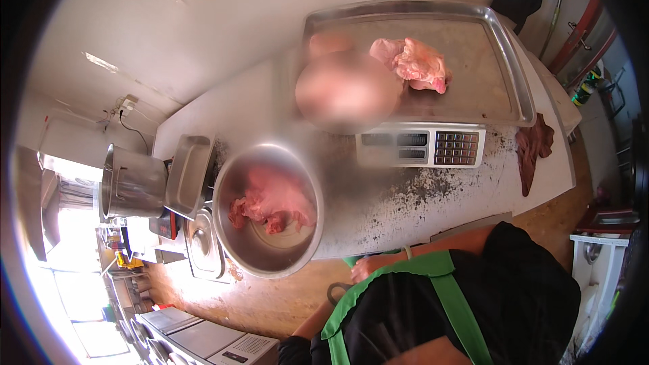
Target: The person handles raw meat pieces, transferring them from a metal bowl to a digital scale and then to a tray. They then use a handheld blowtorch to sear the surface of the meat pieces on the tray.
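Observation:
My right hand (366,267), with a pale band at its wrist, is low in front of my green apron (446,284), below the table edge. Its fingers look bent, and what they hold is hidden. My left forearm reaches up from the bottom, its hand hidden behind the apron; a dark loop-shaped handle shows beside it. A large metal bowl (218,203) at the table's near edge holds raw meat (276,200). Beyond it, a metal tray (507,56) carries a piece of raw meat (421,66); a blurred pinkish patch covers the tray's left part.
The price scale's keypad panel (421,145) lies before the tray. A brown cloth (534,147) lies at the table's right. Left of the bowl are a steel pot (134,182), a rectangular pan (188,177) and a metal lid (204,243). The white tabletop (355,228) has dark worn patches.

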A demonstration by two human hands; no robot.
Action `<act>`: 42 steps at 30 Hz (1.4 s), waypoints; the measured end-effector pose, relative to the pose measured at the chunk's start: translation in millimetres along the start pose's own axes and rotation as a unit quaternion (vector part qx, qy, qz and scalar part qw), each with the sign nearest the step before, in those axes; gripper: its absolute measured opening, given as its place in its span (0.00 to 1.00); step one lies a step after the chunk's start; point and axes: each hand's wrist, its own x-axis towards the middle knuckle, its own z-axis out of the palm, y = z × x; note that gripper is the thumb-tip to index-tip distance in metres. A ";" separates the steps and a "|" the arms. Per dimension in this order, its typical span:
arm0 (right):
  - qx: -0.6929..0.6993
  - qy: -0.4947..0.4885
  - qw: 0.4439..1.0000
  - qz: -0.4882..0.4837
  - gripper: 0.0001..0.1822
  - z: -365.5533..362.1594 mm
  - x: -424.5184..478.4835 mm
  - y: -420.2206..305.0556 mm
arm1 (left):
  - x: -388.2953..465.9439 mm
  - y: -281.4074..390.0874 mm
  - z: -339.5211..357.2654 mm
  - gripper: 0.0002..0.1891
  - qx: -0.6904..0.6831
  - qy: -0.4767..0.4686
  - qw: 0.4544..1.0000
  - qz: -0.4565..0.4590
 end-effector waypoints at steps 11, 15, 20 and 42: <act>-0.069 -0.012 0.997 -0.010 0.13 -26.8 31.3 -14.6 | -53.3 -43.0 -48.9 0.13 0.002 -0.073 0.996 -0.060; -0.086 -0.014 0.996 -0.010 0.13 -18.8 40.5 -6.3 | -31.3 -35.6 -58.4 0.12 0.029 -0.088 0.994 -0.055; -0.084 0.015 0.996 0.025 0.12 -4.9 48.6 -3.3 | -11.7 -16.6 -76.6 0.12 0.061 -0.104 0.992 -0.040; -0.352 0.531 0.762 0.120 0.47 -224.4 -46.1 -164.7 | -51.2 12.7 -50.2 0.10 0.020 0.059 0.987 0.145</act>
